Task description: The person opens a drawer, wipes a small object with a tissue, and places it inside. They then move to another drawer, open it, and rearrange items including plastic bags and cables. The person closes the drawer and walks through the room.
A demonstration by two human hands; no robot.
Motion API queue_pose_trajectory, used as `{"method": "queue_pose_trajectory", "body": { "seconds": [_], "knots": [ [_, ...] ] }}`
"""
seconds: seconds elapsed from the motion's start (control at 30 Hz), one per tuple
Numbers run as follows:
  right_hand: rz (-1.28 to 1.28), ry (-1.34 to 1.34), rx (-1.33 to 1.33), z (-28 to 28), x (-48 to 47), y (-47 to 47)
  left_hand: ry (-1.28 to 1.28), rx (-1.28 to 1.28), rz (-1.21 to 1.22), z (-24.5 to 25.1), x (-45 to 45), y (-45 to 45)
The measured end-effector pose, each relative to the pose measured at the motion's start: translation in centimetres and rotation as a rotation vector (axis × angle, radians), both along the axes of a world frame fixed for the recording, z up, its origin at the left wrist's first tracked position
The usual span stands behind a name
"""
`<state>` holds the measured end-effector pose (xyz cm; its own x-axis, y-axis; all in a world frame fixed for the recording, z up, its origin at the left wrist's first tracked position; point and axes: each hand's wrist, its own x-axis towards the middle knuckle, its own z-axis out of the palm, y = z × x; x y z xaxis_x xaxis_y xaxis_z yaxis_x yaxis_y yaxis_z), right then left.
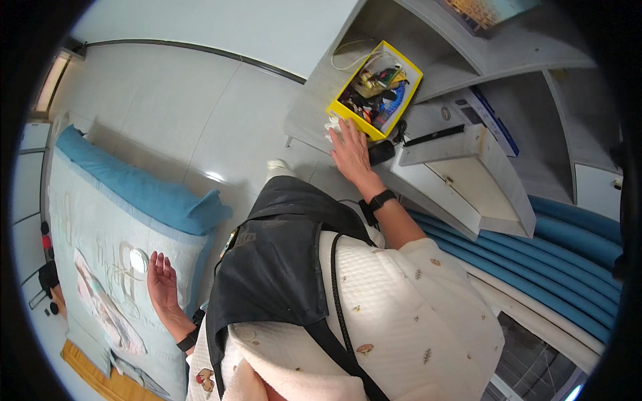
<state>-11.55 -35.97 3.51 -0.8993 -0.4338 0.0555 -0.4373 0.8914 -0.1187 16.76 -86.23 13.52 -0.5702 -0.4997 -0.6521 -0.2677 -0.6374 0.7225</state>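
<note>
My right hand point(351, 153) reaches to the near end of a yellow open box point(358, 125), its fingers extended and a little apart. The fingertips lie by the box's outer wall, beside a crumpled white item point(332, 126); whether they press on it is not clear. Inside the box is a jumble of small articles, among them a blue beaded or coiled item point(395, 100). My left hand point(163, 283) is held palm up near the bed point(165, 235), empty with fingers extended. Close to its fingertips, a round white disc point(139, 260) rests on the bedcover.
The box stands on a grey cabinet top point(313, 108) with a white cable point(346, 65). A black case point(381, 152) lies by my right wrist. A white drawer unit point(451, 180) and blue curtains point(521, 255) are on the right. Patterned cloth point(108, 311) lies on the bed.
</note>
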Motion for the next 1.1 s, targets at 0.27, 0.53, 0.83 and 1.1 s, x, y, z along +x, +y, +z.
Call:
{"method": "queue_pose_trajectory", "body": {
  "seconds": [0.27, 0.53, 0.83, 1.1],
  "knots": [
    [0.052, 0.106, -0.108, 1.4, -10.2, -13.9, 0.129, 0.046, -0.095, -1.2, -14.4, -11.8],
    [0.522, -0.028, -0.260, 7.7, -26.9, -42.7, 0.031, -0.131, 0.222, 7.7, -19.8, -26.1],
    [0.855, -0.240, -0.190, 2.9, -42.2, -76.2, -0.108, 0.006, 0.709, -1.3, -20.7, -46.9],
    [0.652, -0.482, 0.079, 0.7, -54.8, -91.6, -0.002, -0.199, 0.533, 2.5, -42.2, -77.8]
  ]
}}
